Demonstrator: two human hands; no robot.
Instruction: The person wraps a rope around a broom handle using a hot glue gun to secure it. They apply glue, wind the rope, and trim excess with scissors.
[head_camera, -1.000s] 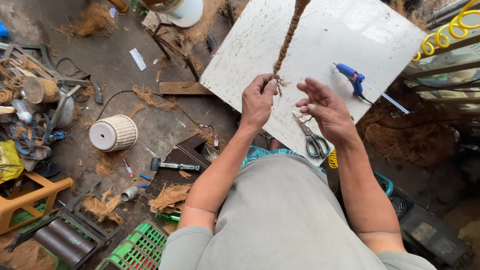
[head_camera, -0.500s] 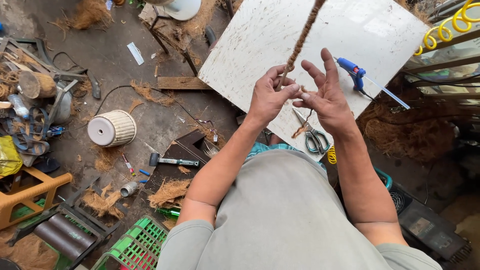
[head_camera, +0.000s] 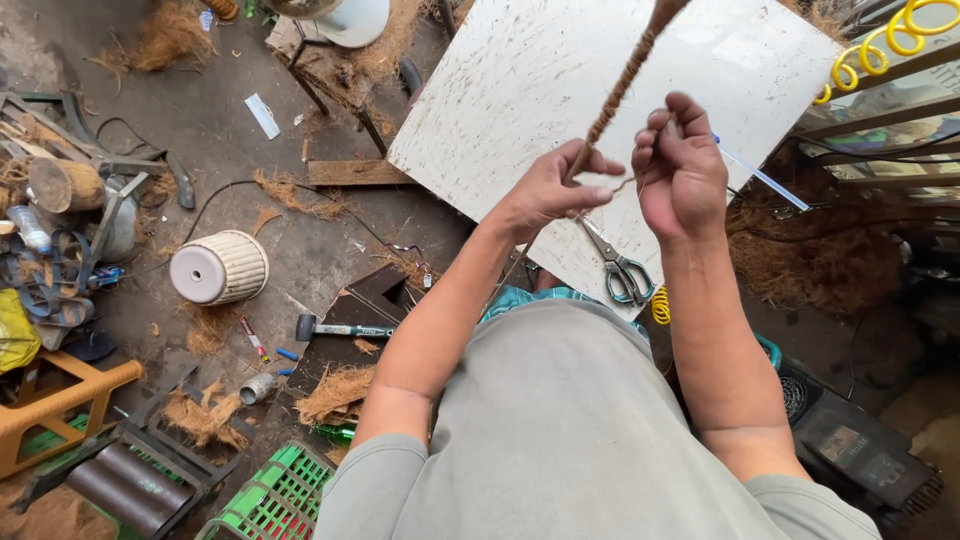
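Note:
A brown twisted fibre rope (head_camera: 625, 85) hangs down from the top of the view over a white board (head_camera: 520, 90). My left hand (head_camera: 548, 190) pinches the rope's lower end between thumb and fingers. My right hand (head_camera: 682, 165) is closed just to the right of it, gripping a thin strand of fibre that runs from the rope's end. Grey-handled scissors (head_camera: 618, 265) lie on the board below both hands.
On the dirty floor lie a hammer (head_camera: 335, 328), a white ribbed container (head_camera: 218, 268) on its side, loose coir tufts (head_camera: 335, 392), a green crate (head_camera: 275, 500) and tool clutter at the left. A yellow coiled hose (head_camera: 900, 35) hangs at the top right.
Both hands have risen along the rope and drawn closer to the camera. My right hand's fingers, spread half a second ago, have closed on the strand. The blue tool on the board is now hidden.

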